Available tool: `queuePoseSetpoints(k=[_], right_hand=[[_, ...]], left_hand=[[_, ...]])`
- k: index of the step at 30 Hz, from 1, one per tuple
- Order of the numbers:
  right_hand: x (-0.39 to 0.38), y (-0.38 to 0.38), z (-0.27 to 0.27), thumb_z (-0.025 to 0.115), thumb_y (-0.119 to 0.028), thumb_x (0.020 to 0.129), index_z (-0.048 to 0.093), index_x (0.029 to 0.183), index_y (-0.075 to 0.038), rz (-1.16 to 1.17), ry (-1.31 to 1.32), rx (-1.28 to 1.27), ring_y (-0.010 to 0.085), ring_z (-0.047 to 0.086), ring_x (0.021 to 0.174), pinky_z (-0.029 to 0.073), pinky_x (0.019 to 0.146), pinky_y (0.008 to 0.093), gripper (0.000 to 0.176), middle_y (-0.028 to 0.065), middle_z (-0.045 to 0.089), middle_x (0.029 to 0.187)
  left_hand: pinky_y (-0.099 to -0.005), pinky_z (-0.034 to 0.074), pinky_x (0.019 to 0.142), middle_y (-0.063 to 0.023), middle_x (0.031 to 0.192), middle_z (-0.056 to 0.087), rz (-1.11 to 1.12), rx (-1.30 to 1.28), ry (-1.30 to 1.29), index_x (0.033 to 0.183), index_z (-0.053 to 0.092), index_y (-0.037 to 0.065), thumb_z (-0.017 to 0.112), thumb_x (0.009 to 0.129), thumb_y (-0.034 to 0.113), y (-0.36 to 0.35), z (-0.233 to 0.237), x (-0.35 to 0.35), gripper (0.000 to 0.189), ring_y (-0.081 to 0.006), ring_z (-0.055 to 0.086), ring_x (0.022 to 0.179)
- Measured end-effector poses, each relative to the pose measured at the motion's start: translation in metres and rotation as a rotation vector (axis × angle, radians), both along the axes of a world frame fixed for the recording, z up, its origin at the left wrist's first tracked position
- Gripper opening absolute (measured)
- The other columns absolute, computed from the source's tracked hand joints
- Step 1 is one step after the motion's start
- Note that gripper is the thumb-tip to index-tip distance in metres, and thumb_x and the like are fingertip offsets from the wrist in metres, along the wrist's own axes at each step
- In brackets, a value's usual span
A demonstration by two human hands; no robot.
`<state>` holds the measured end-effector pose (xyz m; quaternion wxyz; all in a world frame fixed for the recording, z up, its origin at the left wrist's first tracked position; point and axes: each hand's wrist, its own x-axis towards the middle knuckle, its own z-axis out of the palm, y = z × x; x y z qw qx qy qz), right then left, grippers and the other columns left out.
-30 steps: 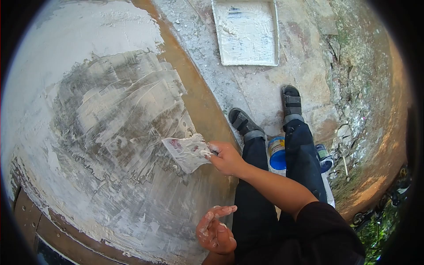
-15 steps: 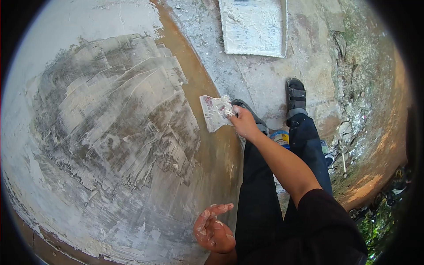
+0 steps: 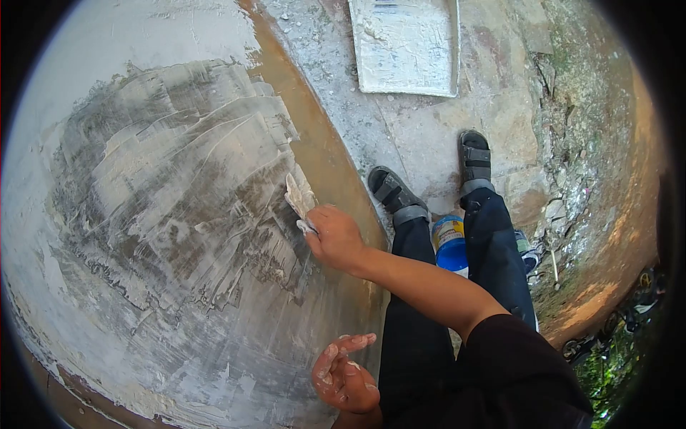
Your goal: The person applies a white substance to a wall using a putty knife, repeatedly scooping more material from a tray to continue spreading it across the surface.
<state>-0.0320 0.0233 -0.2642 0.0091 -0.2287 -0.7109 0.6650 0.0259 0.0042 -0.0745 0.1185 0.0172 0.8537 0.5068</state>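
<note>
Wall (image 3: 214,350) streaked grey and white, brown strip (image 3: 325,154) along its edge, stone-like ground (image 3: 429,129) beside. Nearest: left grip (image 3: 346,379), paste-smeared, fingers loosely curled, gap to thumb. Right grip (image 3: 334,237) clenched round scraper (image 3: 300,196), blade paste-coated, seen nearly edge-on over wall's grey patch (image 3: 186,179); contact unclear. Beyond: blue-and-yellow tub (image 3: 450,247) between trousered legs (image 3: 493,250), dark sandals (image 3: 394,191) on ground. Farthest: white-coated tray (image 3: 407,46), ahead of sandals.

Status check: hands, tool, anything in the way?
Right hand gripping smeared scraper at the wall. Left hand half-curled, nothing visibly held. No obstruction seen at the scraper; tray off on the floor.
</note>
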Motion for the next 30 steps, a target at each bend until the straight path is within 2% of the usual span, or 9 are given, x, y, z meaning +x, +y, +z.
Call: queuePoseSetpoints(k=[5, 9, 11, 15, 17, 20, 22, 26, 30], right_hand=[[0.013, 0.026, 0.029, 0.057, -0.006, 0.066, 0.054, 0.08, -0.002, 0.046, 0.08, -0.129, 0.0332, 0.051, 0.075, 0.042, 0.066, 0.0398, 0.015, 0.0138, 0.052, 0.075], [0.016, 0.047, 0.001, 0.056, -0.008, 0.071, 0.058, 0.082, -0.001, 0.008, 0.064, -0.234, 0.0296, 0.053, 0.068, 0.042, 0.062, 0.037, 0.013, 0.0141, 0.055, 0.073], [0.014, 0.038, -0.033, 0.055, -0.011, 0.076, 0.06, 0.088, 0.0, -0.104, -0.097, -0.684, 0.0253, 0.054, 0.064, 0.042, 0.061, 0.0342, 0.017, 0.0149, 0.059, 0.072], [0.004, 0.039, -0.082, 0.055, -0.016, 0.079, 0.06, 0.094, 0.0, -0.007, -0.246, -0.655, 0.0226, 0.055, 0.062, 0.043, 0.061, 0.0335, 0.022, 0.0156, 0.061, 0.073], [0.003, 0.037, -0.101, 0.055, -0.016, 0.079, 0.06, 0.093, -0.001, 0.092, -0.377, -0.462, 0.0235, 0.055, 0.062, 0.043, 0.061, 0.0345, 0.021, 0.0156, 0.06, 0.071], [0.005, 0.046, -0.121, 0.057, -0.019, 0.077, 0.059, 0.083, 0.0, 0.063, -0.383, -0.396, 0.0262, 0.054, 0.059, 0.042, 0.058, 0.0363, 0.02, 0.0177, 0.057, 0.067], [0.009, 0.058, -0.124, 0.058, -0.021, 0.075, 0.057, 0.076, 0.002, 0.05, -0.43, -0.296, 0.0298, 0.053, 0.057, 0.041, 0.057, 0.0375, 0.023, 0.0191, 0.053, 0.061], [0.014, 0.066, -0.123, 0.058, -0.019, 0.074, 0.057, 0.078, 0.001, -0.044, -0.441, -0.286, 0.0335, 0.054, 0.06, 0.042, 0.059, 0.039, 0.021, 0.0203, 0.054, 0.062], [0.005, 0.051, -0.107, 0.054, -0.015, 0.073, 0.058, 0.082, -0.001, -0.023, -0.378, -0.151, 0.0385, 0.056, 0.073, 0.044, 0.066, 0.043, 0.017, 0.0228, 0.057, 0.075]], left_hand=[[-0.0362, 0.05, 0.064, -0.0217, 0.082, 0.059, 0.0, -0.002, 0.025, 0.117, 0.037, -0.008, 0.04, 0.077, 0.007, 0.001, 0.002, -0.002, 0.044, -0.0279, 0.059, 0.063], [-0.0362, 0.05, 0.065, -0.0208, 0.083, 0.059, -0.019, -0.004, 0.049, 0.118, 0.037, -0.008, 0.04, 0.076, 0.007, -0.001, 0.002, -0.008, 0.044, -0.0278, 0.058, 0.065], [-0.036, 0.049, 0.065, -0.0201, 0.085, 0.059, 0.043, -0.028, 0.041, 0.118, 0.036, -0.009, 0.039, 0.075, 0.006, 0.0, 0.0, -0.01, 0.045, -0.028, 0.058, 0.066], [-0.0358, 0.049, 0.065, -0.0203, 0.085, 0.059, 0.029, -0.036, 0.05, 0.119, 0.036, -0.009, 0.039, 0.075, 0.006, 0.005, -0.006, -0.016, 0.047, -0.0282, 0.058, 0.066], [-0.0357, 0.048, 0.065, -0.0205, 0.086, 0.059, 0.01, -0.017, 0.059, 0.119, 0.035, -0.01, 0.039, 0.075, 0.006, 0.006, -0.009, -0.018, 0.047, -0.0284, 0.058, 0.066], [-0.0364, 0.047, 0.066, -0.0209, 0.085, 0.059, 0.001, -0.049, 0.057, 0.119, 0.035, -0.01, 0.038, 0.075, 0.006, 0.007, -0.009, -0.023, 0.047, -0.0287, 0.058, 0.066], [-0.0367, 0.047, 0.067, -0.021, 0.085, 0.059, 0.001, -0.042, 0.051, 0.119, 0.035, -0.01, 0.038, 0.075, 0.006, 0.009, -0.009, -0.024, 0.047, -0.0288, 0.058, 0.066], [-0.0371, 0.046, 0.068, -0.0212, 0.083, 0.059, -0.017, -0.03, 0.045, 0.119, 0.036, -0.01, 0.038, 0.075, 0.006, 0.013, -0.01, -0.028, 0.047, -0.0289, 0.058, 0.065], [-0.0372, 0.046, 0.07, -0.0209, 0.082, 0.059, -0.018, -0.025, 0.046, 0.118, 0.037, -0.01, 0.038, 0.075, 0.006, 0.017, -0.012, -0.031, 0.046, -0.0288, 0.058, 0.065]])
